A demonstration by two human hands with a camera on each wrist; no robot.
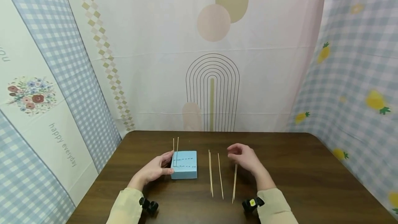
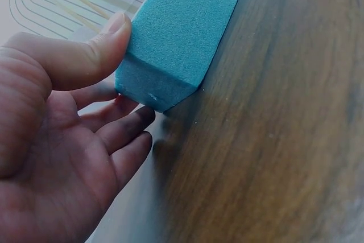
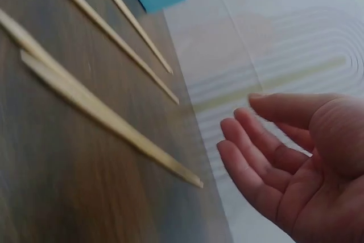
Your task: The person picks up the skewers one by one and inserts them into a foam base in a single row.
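A pale blue foam block point(image 1: 186, 175) lies on the table, its top marked with rows of small dark dashes or holes. Two thin wooden sticks point(image 1: 177, 149) stand upright at its left side. My left hand point(image 1: 153, 169) holds the block's left edge, thumb at the near corner and fingers along the side. In the left wrist view the thumb presses one face of the block point(image 2: 176, 32) and the fingertips touch its end. My right hand point(image 3: 296, 169) has loosely bent fingers with nothing between them. It hovers over the far end of a pair of sticks point(image 1: 234, 184).
More bamboo sticks point(image 1: 210, 174) lie lengthwise between the block and my right hand, including a single one point(image 1: 220, 177). The dark wooden table point(image 1: 280, 168) meets a hanging white cloth point(image 1: 149, 78) at its back edge; checked cloths point(image 1: 351, 78) flank both sides.
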